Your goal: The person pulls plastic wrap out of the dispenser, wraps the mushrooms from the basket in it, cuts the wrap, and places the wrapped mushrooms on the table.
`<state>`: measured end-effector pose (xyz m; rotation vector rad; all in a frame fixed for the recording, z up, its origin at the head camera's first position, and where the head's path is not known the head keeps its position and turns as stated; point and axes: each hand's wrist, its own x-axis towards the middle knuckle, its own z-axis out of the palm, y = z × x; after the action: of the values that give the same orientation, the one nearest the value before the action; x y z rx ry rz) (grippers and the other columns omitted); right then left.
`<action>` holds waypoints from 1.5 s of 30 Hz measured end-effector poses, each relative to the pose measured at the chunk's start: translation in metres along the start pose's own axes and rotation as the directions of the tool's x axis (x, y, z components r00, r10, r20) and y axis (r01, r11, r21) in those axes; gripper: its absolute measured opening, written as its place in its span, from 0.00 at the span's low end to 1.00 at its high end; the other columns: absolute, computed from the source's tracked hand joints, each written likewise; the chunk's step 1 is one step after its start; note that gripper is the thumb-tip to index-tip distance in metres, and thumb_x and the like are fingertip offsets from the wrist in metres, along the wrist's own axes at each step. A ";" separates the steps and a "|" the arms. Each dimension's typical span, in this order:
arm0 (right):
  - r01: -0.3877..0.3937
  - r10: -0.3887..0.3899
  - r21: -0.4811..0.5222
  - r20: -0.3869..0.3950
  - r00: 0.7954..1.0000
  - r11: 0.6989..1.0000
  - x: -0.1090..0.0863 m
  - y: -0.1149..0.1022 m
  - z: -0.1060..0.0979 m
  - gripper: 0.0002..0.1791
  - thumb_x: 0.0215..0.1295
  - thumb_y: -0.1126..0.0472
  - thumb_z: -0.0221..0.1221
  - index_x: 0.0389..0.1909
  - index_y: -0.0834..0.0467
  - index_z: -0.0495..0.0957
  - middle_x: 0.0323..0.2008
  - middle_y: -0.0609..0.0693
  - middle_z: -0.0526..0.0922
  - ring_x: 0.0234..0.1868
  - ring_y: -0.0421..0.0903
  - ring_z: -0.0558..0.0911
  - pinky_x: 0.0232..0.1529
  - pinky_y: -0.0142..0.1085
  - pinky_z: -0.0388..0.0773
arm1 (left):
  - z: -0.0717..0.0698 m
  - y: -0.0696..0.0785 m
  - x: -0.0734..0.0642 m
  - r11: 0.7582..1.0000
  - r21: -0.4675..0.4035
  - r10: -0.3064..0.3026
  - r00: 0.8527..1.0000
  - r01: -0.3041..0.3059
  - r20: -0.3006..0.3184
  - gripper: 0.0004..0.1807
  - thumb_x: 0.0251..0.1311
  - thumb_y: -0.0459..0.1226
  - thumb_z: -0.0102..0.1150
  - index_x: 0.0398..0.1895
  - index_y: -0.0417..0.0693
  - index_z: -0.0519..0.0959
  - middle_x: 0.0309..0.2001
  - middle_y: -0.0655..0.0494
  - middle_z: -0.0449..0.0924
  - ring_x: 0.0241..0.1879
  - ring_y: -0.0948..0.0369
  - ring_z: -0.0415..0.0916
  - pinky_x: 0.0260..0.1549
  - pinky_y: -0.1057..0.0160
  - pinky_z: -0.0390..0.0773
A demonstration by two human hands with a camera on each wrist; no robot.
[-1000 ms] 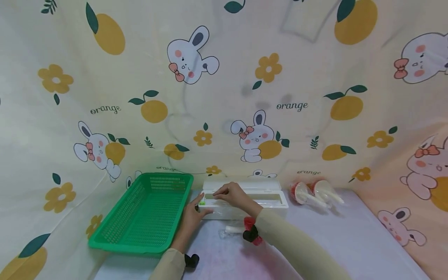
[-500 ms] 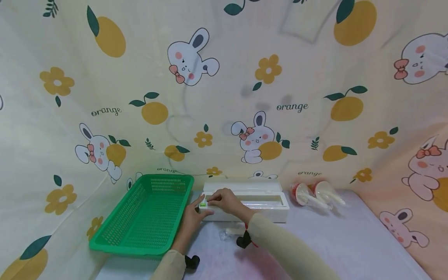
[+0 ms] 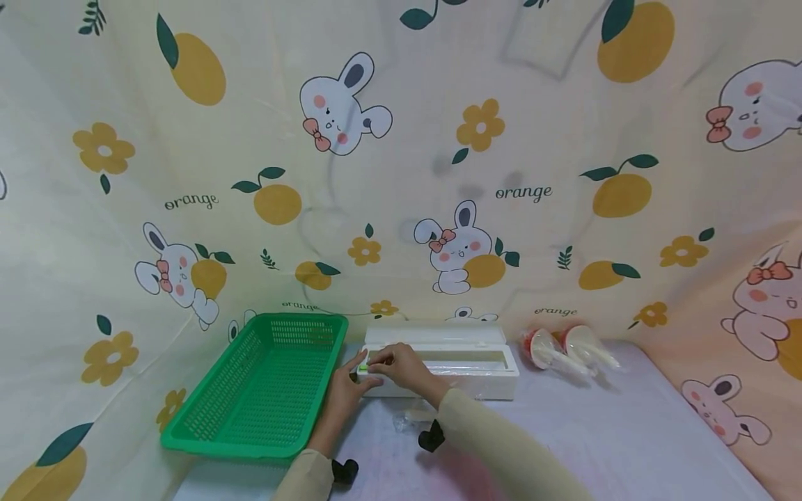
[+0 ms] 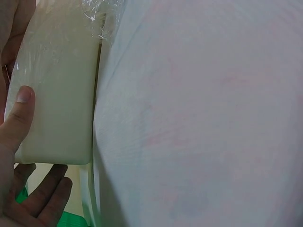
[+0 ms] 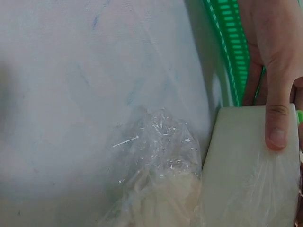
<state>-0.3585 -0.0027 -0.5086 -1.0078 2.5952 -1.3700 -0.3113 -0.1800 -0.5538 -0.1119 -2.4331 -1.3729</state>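
A long white plastic-wrap dispenser (image 3: 464, 386) lies on the table, lid (image 3: 438, 334) raised, clear film draped over its front. My left hand (image 3: 342, 390) grips its left end. In the left wrist view the thumb (image 4: 21, 116) presses the front wall, and the fingers (image 4: 49, 194) reach round the end. Over the same end, my right hand (image 3: 401, 365) has its fingers curled and pinched at the small slide cutter (image 3: 363, 367) with its green part; the fingertips partly hide it. Just in front lies a pale item in clear film (image 5: 165, 194), partly behind my right wrist.
A green perforated basket (image 3: 257, 390) stands close on the left, beside my left forearm. At the back right lie two pale, film-wrapped items (image 3: 579, 348) with red parts. A patterned cloth (image 3: 388, 174) hangs behind the table.
My right hand has shifted left and slightly down along the dispenser, to the slide cutter at its left end. My left hand keeps its grip in place.
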 end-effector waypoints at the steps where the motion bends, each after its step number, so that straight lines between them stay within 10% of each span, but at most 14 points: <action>1: -0.006 0.006 -0.003 -0.001 1.000 1.000 0.000 0.000 0.001 0.09 0.71 0.57 0.71 0.47 0.53 0.93 0.37 0.41 0.90 0.30 0.36 0.76 0.29 0.29 0.74 | 0.000 0.000 0.000 1.000 -0.003 -0.009 1.000 0.009 0.001 0.42 0.55 0.38 0.82 0.74 0.43 0.76 0.73 0.41 0.73 0.76 0.40 0.65 0.71 0.40 0.70; 45: 0.062 -0.056 -0.340 0.027 0.998 0.939 -0.019 0.004 -0.046 0.04 0.68 0.56 0.74 0.38 0.50 0.95 0.36 0.40 0.90 0.33 0.37 0.80 0.36 0.36 0.79 | 0.000 -0.001 0.001 0.999 0.010 -0.039 0.999 0.039 0.017 0.42 0.56 0.39 0.81 0.74 0.41 0.75 0.73 0.41 0.74 0.76 0.44 0.68 0.71 0.43 0.72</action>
<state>-0.3600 0.0427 -0.4883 -1.1367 2.8738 -0.9302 -0.3125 -0.1806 -0.5537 -0.0746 -2.4684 -1.3821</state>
